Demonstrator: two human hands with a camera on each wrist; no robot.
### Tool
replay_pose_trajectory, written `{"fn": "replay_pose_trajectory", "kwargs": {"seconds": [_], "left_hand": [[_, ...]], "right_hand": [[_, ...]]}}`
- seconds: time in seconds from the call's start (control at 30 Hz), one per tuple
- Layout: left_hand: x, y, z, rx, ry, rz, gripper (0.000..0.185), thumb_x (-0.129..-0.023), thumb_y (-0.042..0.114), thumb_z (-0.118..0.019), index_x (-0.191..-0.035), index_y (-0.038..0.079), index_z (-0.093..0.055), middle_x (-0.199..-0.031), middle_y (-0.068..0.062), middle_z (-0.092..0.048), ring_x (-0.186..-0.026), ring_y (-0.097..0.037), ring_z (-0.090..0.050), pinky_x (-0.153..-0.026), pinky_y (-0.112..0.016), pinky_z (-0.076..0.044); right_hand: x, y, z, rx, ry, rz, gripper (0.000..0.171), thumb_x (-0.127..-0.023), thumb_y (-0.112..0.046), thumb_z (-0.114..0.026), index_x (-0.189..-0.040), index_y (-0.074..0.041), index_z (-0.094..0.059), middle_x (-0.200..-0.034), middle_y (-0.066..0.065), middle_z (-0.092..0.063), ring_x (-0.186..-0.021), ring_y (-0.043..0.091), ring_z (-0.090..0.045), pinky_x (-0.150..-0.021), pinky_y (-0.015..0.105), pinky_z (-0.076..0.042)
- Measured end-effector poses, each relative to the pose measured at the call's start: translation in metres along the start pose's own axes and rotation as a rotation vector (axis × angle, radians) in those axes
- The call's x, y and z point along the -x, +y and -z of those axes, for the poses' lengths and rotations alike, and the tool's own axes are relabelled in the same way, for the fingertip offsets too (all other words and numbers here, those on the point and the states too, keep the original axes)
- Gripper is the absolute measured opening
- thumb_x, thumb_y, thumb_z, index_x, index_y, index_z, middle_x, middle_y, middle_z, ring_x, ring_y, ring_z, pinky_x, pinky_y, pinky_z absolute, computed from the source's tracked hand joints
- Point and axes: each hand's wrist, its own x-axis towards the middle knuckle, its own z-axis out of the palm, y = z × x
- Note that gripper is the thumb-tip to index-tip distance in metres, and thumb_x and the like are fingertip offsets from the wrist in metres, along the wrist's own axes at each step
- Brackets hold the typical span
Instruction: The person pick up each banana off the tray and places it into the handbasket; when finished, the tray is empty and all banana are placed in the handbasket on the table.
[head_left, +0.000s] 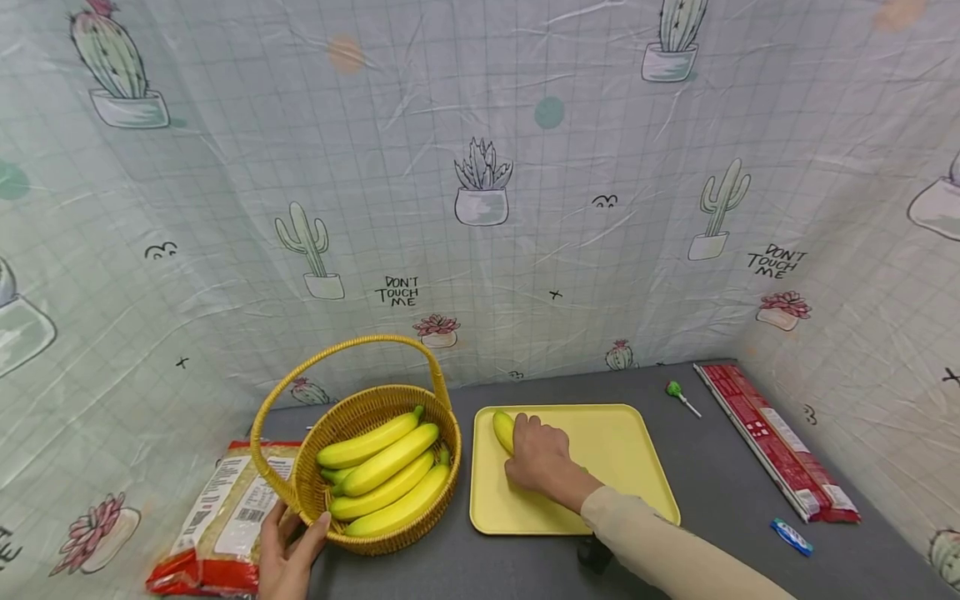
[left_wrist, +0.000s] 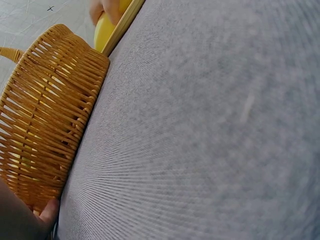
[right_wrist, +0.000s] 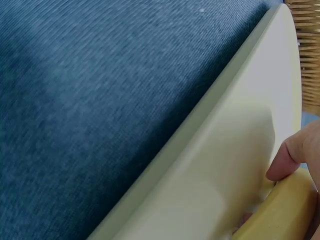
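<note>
One banana (head_left: 504,430) lay on the yellow tray (head_left: 630,450), while four more sat in the wicker basket (head_left: 375,408) just left of it, so by my reckoning the moving of fruit had barely begun, if the bananas were going out to the tray. The right hand (head_left: 542,460) rested over the tray's banana, fingers (right_wrist: 286,160) curled down round it, only its far tip showing past the knuckles. The left hand (head_left: 288,546) gripped the basket's near rim, thumb against the weave, steadying it. The basket's bananas lay untouched, well apart from the right fingers.
</note>
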Motion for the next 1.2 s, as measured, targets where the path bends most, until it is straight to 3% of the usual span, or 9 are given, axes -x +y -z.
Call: {"fn": "replay_pose_trajectory", "kwargs": {"seconds": [0.3, 0.67, 0.97, 1.2], "left_hand": [[0.000, 0.000, -0.002, -0.006, 0.025, -0.006, 0.103, -0.104, 0.029, -0.071, -0.169, 0.005, 0.005, -0.163, -0.044, -0.012, -0.143, -0.060, -0.032, -0.111, -0.061, -0.035], [0.001, 0.000, -0.002, -0.004, 0.020, -0.007, 0.104, -0.103, 0.029, -0.071, -0.168, 0.004, 0.006, -0.162, -0.045, -0.011, -0.142, -0.060, -0.031, -0.110, -0.060, -0.036], [0.000, -0.001, -0.001, 0.004, 0.010, -0.010, 0.105, -0.102, 0.029, -0.073, -0.168, 0.004, 0.005, -0.162, -0.044, -0.013, -0.142, -0.059, -0.033, -0.109, -0.057, -0.037], [-0.001, -0.001, 0.000, 0.004, 0.012, -0.005, 0.106, -0.102, 0.030, -0.073, -0.168, 0.003, 0.006, -0.163, -0.044, -0.012, -0.142, -0.060, -0.032, -0.110, -0.060, -0.036]], "right_hand": [[0.003, 0.008, 0.003, -0.004, 0.015, 0.040, 0.033, -0.085, -0.022, -0.072, -0.107, -0.006, -0.053, -0.067, 0.004, -0.049, -0.052, 0.021, -0.050, -0.046, 0.039, -0.045], [0.005, 0.006, 0.018, 0.048, 0.106, 0.161, 0.032, -0.081, -0.025, -0.077, -0.100, -0.007, -0.058, -0.064, 0.000, -0.050, -0.050, 0.017, -0.048, -0.041, 0.037, -0.043], [0.008, 0.001, 0.031, 0.059, 0.111, 0.211, 0.024, -0.082, -0.022, -0.074, -0.094, -0.010, -0.057, -0.060, -0.001, -0.046, -0.047, 0.016, -0.044, -0.040, 0.034, -0.038], [0.015, -0.011, 0.049, 0.038, 0.094, 0.294, 0.027, -0.084, -0.025, -0.074, -0.100, -0.010, -0.058, -0.061, -0.003, -0.046, -0.048, 0.014, -0.045, -0.040, 0.034, -0.039]]}}
